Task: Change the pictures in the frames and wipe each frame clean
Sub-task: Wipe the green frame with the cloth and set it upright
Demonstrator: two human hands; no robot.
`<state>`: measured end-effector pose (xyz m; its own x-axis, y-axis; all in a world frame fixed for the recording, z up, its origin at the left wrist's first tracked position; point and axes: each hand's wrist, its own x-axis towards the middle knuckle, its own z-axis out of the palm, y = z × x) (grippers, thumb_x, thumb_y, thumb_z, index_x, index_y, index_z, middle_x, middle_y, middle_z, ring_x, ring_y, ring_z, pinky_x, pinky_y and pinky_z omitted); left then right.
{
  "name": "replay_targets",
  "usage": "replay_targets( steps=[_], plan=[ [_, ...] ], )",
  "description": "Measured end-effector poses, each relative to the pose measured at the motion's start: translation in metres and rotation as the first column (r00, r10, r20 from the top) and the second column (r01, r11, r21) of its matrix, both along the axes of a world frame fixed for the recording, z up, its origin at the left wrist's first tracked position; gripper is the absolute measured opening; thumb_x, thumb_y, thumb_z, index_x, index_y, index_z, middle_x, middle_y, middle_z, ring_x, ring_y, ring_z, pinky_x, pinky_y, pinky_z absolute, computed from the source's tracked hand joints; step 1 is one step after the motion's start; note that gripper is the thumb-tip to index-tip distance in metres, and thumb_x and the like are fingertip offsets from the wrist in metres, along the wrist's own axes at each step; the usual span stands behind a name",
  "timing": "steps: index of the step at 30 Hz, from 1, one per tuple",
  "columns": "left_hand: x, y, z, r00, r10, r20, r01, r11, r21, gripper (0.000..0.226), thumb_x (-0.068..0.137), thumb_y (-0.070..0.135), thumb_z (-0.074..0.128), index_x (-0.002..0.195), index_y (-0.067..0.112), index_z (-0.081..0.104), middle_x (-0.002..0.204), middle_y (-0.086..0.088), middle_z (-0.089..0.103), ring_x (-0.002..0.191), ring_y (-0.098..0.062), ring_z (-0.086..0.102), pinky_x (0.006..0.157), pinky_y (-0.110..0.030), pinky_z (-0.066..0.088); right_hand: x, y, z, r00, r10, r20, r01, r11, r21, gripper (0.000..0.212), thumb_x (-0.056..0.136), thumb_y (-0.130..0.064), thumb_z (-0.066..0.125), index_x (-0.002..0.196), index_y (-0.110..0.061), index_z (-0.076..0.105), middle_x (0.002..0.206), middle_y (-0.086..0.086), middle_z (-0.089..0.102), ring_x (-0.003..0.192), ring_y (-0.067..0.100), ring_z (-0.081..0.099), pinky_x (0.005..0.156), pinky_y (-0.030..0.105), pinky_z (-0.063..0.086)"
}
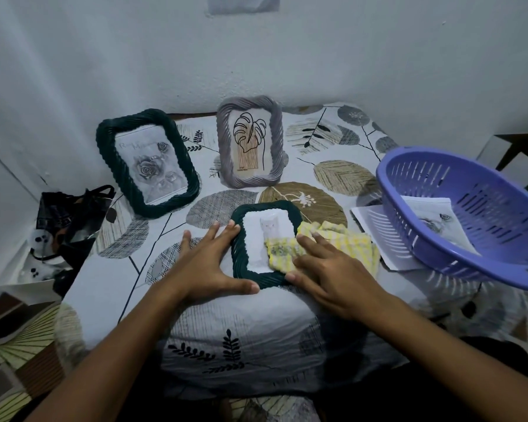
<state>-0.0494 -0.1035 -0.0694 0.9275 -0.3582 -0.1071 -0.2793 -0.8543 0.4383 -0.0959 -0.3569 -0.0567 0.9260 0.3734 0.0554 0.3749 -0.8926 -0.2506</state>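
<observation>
A small dark green frame (240,254) with a white cat picture lies flat near the table's front edge. My left hand (209,263) rests flat against its left side with fingers spread and the thumb along the bottom edge. My right hand (326,269) presses a yellow and white cloth (345,242) onto the frame's right side, fingers straight. A larger dark green frame (104,141) with a rose picture stands at the back left. A grey frame (223,141) with a leaf drawing stands upright behind the small frame.
A purple slotted basket (482,214) sits tilted at the right, with printed pictures (378,226) in and under it. A black bag (70,220) lies off the table's left edge. A white wall closes the back and left. The table (134,284) has a leaf-patterned cloth.
</observation>
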Motion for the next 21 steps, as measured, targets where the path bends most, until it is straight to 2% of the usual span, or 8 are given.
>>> replay_targets(
  steps=[6, 10, 12, 14, 17, 21],
  plan=[
    [-0.001, 0.000, 0.001, 1.000, 0.011, 0.003, -0.011, 1.000, -0.007, 0.132, 0.043, 0.096, 0.049, 0.152, 0.038, 0.004, 0.159, 0.017, 0.000, 0.143, 0.001, -0.011, 0.116, -0.049, -0.017, -0.001, 0.002, 0.000, 1.000, 0.017, 0.010, -0.017, 1.000, -0.019, 0.081, 0.081, -0.072, 0.006, 0.110, -0.022, 0.062, 0.156, -0.001, 0.028, 0.146, 0.023, 0.019, 0.103, 0.037, 0.038],
    [-0.001, 0.000, 0.001, 1.000, 0.011, -0.005, -0.011, 1.000, -0.017, 0.130, 0.044, 0.095, 0.051, 0.152, 0.039, 0.006, 0.158, 0.018, 0.001, 0.143, 0.002, -0.010, 0.116, -0.050, -0.016, -0.001, 0.001, -0.002, 0.998, 0.030, 0.055, -0.028, 0.999, -0.042, 0.084, 0.085, -0.073, 0.002, 0.105, -0.022, 0.065, 0.151, 0.003, 0.039, 0.141, 0.028, 0.032, 0.100, 0.039, 0.043],
    [0.000, 0.000, 0.001, 1.000, 0.006, -0.008, -0.006, 1.000, -0.021, 0.130, 0.044, 0.093, 0.053, 0.152, 0.039, 0.006, 0.157, 0.020, 0.001, 0.142, 0.003, -0.012, 0.116, -0.049, -0.016, 0.001, 0.002, 0.000, 0.998, 0.015, 0.056, -0.010, 0.996, -0.094, 0.085, 0.085, -0.072, 0.001, 0.118, -0.023, 0.062, 0.153, 0.004, 0.036, 0.141, 0.029, 0.032, 0.101, 0.040, 0.042],
    [-0.001, 0.000, 0.003, 1.000, 0.002, -0.017, -0.002, 1.000, -0.017, 0.129, 0.045, 0.092, 0.055, 0.152, 0.040, 0.005, 0.153, 0.023, -0.004, 0.139, 0.004, -0.018, 0.116, -0.049, -0.017, 0.008, 0.003, 0.002, 0.999, -0.017, 0.037, 0.023, 0.986, -0.165, 0.089, 0.081, -0.073, -0.003, 0.135, -0.027, 0.050, 0.157, 0.004, 0.027, 0.144, 0.028, 0.026, 0.106, 0.038, 0.037],
    [-0.003, 0.000, 0.006, 0.999, 0.004, -0.037, -0.005, 1.000, -0.025, 0.126, 0.049, 0.088, 0.060, 0.152, 0.041, 0.004, 0.145, 0.028, -0.010, 0.130, 0.006, -0.031, 0.115, -0.046, -0.020, 0.029, 0.010, 0.006, 0.997, -0.074, 0.008, 0.074, 0.974, -0.215, 0.099, 0.075, -0.080, -0.008, 0.141, -0.026, 0.041, 0.158, 0.009, 0.021, 0.144, 0.032, 0.022, 0.111, 0.039, 0.029],
    [-0.002, -0.001, 0.005, 0.999, -0.002, -0.034, 0.001, 1.000, -0.023, 0.126, 0.049, 0.090, 0.056, 0.152, 0.040, 0.003, 0.144, 0.027, -0.011, 0.135, 0.002, -0.030, 0.115, -0.048, -0.020, 0.074, 0.024, 0.004, 0.988, -0.151, -0.039, 0.139, 0.966, -0.218, 0.079, 0.089, -0.071, 0.017, 0.144, -0.018, 0.036, 0.158, 0.017, 0.016, 0.143, 0.041, 0.016, 0.114, 0.046, 0.020]
  ],
)
